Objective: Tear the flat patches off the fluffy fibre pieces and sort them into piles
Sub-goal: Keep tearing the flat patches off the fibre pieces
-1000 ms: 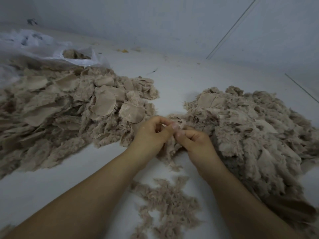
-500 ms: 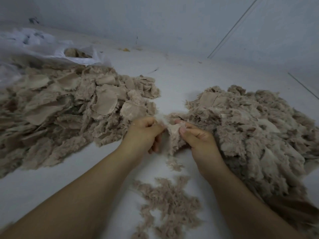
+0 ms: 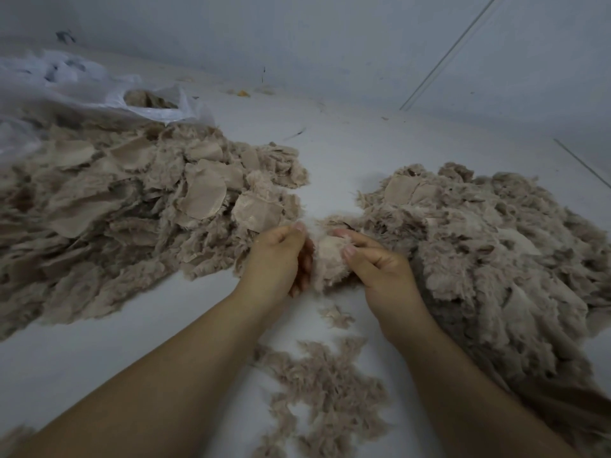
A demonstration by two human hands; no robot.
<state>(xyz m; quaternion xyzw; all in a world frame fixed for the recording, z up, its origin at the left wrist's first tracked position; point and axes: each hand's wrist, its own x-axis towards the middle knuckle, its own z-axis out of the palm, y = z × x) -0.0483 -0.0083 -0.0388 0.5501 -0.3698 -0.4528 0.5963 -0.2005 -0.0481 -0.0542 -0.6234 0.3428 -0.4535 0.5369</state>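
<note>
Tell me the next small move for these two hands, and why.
Probably draw the hands further apart to finish the tear: the left hand and right hand each pinch the fluffy piece between them, and thin fibres there are stretched but not parted.

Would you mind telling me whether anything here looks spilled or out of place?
Mostly it looks orderly. The one thing that stands out is the loose fibre scraps scattered on the floor between the forearms, apart from the left pile and the right pile. They could be tearing fallout or a small third pile.
</note>
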